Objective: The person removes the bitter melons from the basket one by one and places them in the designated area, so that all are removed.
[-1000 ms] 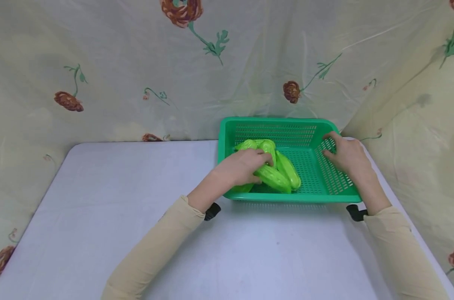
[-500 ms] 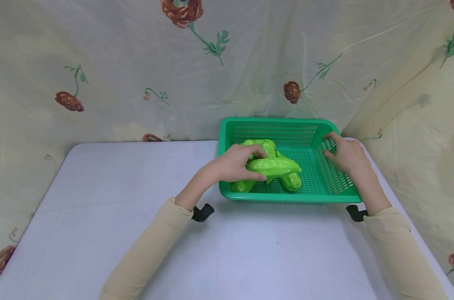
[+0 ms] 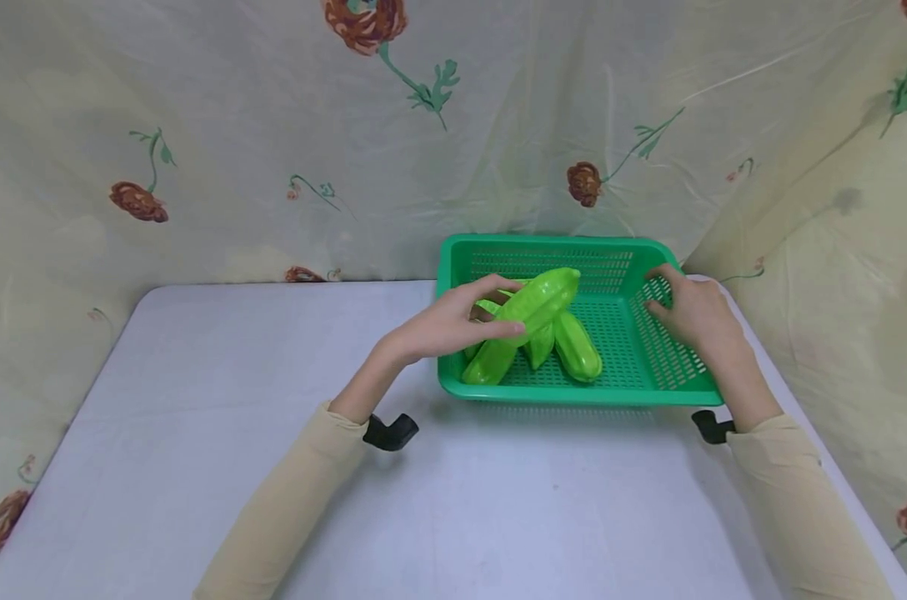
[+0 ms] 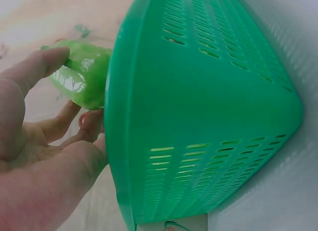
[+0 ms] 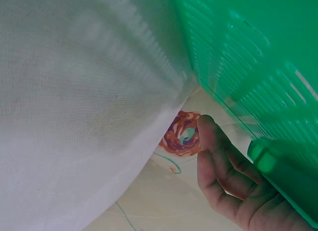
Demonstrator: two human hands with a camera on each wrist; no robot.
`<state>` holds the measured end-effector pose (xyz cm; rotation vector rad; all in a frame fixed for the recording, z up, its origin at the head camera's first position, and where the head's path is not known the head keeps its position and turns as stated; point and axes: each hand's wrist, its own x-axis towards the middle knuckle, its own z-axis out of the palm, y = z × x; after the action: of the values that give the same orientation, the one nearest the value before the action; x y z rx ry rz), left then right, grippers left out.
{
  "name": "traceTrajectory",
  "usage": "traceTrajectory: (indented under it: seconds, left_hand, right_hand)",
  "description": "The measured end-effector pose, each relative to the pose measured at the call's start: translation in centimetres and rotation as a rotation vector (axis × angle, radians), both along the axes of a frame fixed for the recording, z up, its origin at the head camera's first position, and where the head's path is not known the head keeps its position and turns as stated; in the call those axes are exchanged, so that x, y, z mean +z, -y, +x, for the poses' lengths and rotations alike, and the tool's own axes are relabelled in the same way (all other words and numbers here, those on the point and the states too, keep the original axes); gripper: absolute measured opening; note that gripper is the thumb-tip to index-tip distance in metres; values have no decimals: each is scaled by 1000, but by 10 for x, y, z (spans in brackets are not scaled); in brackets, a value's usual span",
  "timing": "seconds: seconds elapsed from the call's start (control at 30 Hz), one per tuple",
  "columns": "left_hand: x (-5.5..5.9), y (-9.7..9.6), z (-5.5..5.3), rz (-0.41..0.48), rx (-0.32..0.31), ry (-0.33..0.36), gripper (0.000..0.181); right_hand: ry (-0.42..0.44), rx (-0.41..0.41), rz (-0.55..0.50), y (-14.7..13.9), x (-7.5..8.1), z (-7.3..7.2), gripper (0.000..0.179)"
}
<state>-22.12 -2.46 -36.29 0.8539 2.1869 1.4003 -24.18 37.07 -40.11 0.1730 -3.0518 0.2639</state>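
Observation:
A green slotted plastic basket (image 3: 588, 397) stands on the table at the back. Just inside its left end, my left hand (image 3: 449, 321) holds a glossy light-green bitter gourd (image 3: 545, 302) between thumb and fingers. This gourd is tilted, its tip pointing up to the right. Under it lie several more, among them a gourd at the right of the pile (image 3: 578, 348) and a gourd at the left (image 3: 491, 363). My right hand (image 3: 697, 315) grips the basket's right rim; the right wrist view shows fingers (image 5: 213, 159) along the outer wall.
A white cloth covers the table (image 3: 236, 433). Behind it and along the right hangs a pale curtain (image 3: 221, 108) printed with brown flowers, close to the basket's back. Black wrist mounts (image 3: 391, 432) sit under both wrists.
My left hand has taken a bitter gourd from the pile, raised it and drawn back slightly left. The gourd has turned from level to tip-up. My right hand stays at the rim.

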Motion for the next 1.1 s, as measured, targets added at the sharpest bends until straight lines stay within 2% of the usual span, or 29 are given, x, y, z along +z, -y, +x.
traceTrajectory:
  seconds: [0.13, 0.23, 0.43, 0.7, 0.87, 1.1]
  left_hand:
    - [0, 6, 1, 36, 25, 106, 65]
    - [-1, 12, 0, 67, 72, 156, 65]
    - [-3, 27, 0, 193, 213, 221, 65]
    - [-13, 48, -3, 340, 424, 291, 66]
    - [-20, 62, -5, 323, 522, 300, 63]
    - [-31, 83, -7, 339, 607, 349, 66]
  right_hand:
    - [8, 0, -7, -1, -2, 0, 47]
    - [5, 4, -11, -2, -4, 1, 47]
    - [3, -3, -18, -4, -6, 3, 46]
    - [16, -5, -3, -6, -4, 5, 47]
    - [4, 0, -6, -5, -3, 5, 46]
    - [-14, 13, -18, -1, -2, 0, 46]
